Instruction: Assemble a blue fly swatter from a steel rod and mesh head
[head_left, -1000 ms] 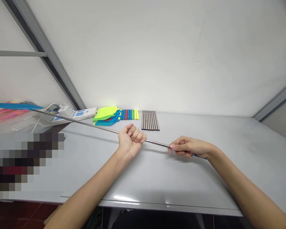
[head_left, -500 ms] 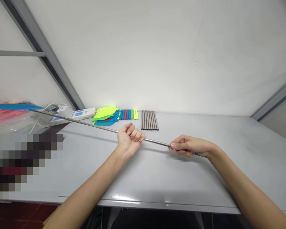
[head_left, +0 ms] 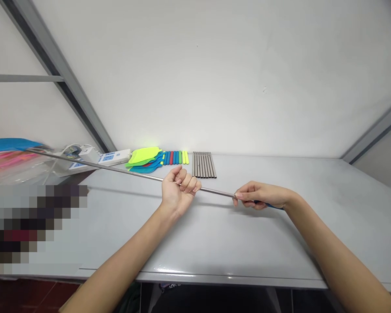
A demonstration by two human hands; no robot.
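Observation:
A long fly swatter spans the view, held above the grey table (head_left: 215,243). Its blue head (head_left: 11,144) is at the far left, and its thin metal rod (head_left: 140,175) slopes down to the right. My left hand (head_left: 180,188) is wrapped round the rod near the middle of the view. At the rod's thicker end my right hand (head_left: 254,195) is closed on the blue handle (head_left: 275,206), most of which the fingers hide. Behind the hands lie a row of metal tubes (head_left: 204,165), a row of coloured handles (head_left: 173,158) and a pile of swatter heads (head_left: 145,158).
A white power strip (head_left: 112,157) with a plugged-in adapter (head_left: 88,153) lies at the back left. Beside it is a clear plastic bag (head_left: 9,167) with pink items. A white wall (head_left: 231,87) stands behind the table. The lower left is pixelated.
The swatter's blue head has shifted left, and more of the rod shows at that end. My right hand has moved slightly up and right, still gripping the handle.

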